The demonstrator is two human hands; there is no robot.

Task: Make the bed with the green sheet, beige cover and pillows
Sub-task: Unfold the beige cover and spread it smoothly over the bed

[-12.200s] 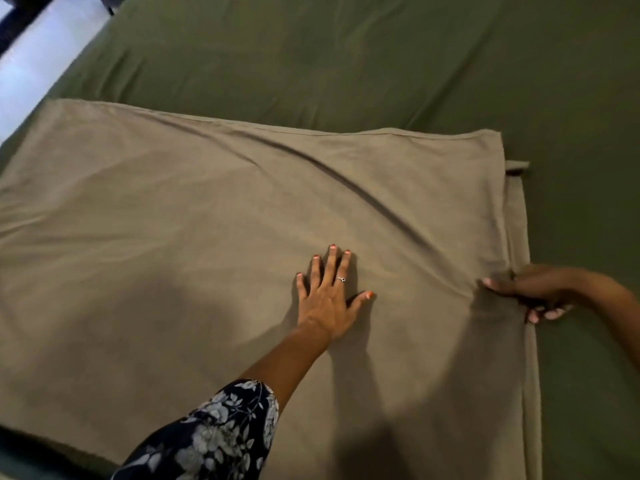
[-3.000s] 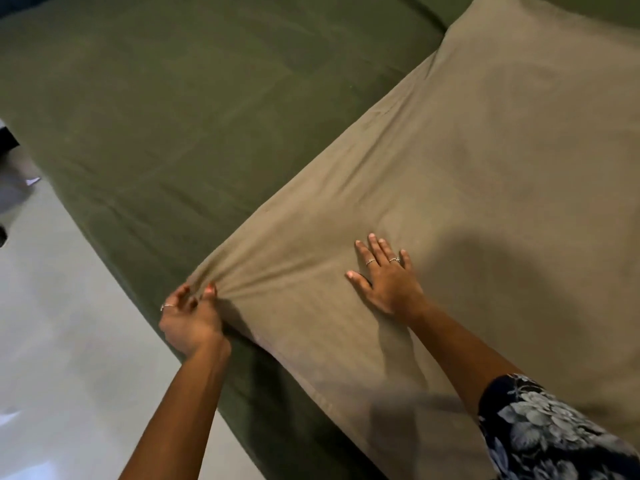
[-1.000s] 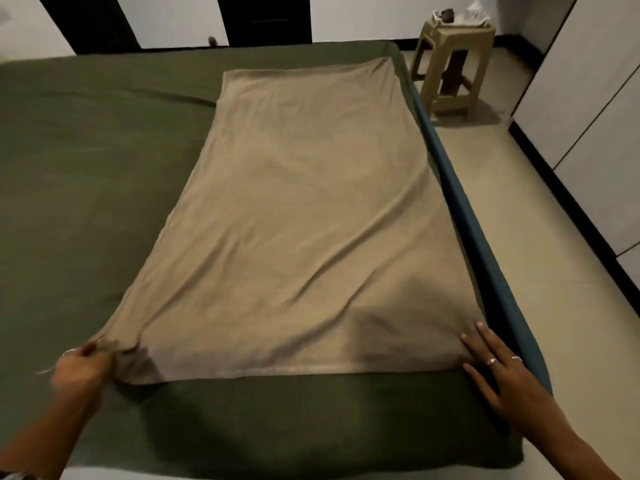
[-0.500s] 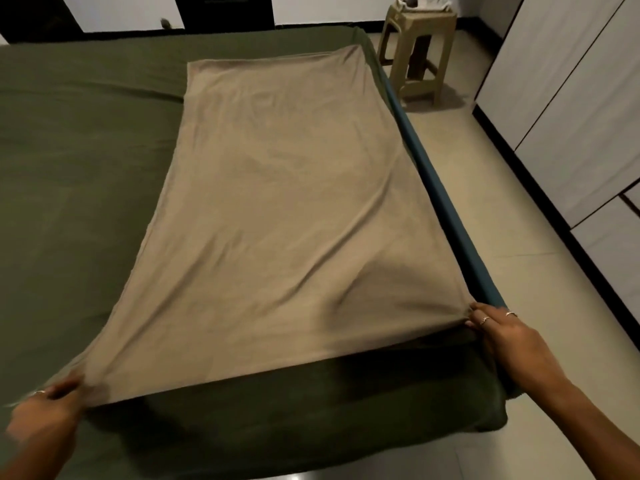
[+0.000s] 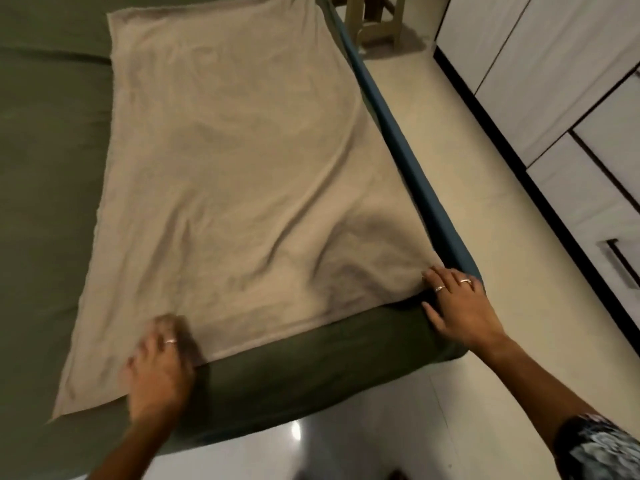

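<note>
Beige cover point(image 5: 235, 174) spread on green sheet point(image 5: 45, 168) near bed's foot edge, left hand point(image 5: 157, 368) flat, right hand point(image 5: 457, 306) flat at corner; next, likely smoothing wrinkles.

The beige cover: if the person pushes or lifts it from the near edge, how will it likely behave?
The beige cover looks limp: creases fan out from the right hand, so pushing probably bunches it. It seems thin, likely light, and may slide over the green sheet.

Left hand point(image 5: 157, 368) motion-blurred at near edge of bed, finger pose unclear. Stool point(image 5: 375, 20) cut off by top edge. Patterned sleeve point(image 5: 602, 448) blurred, cropped at bottom right corner.
</note>
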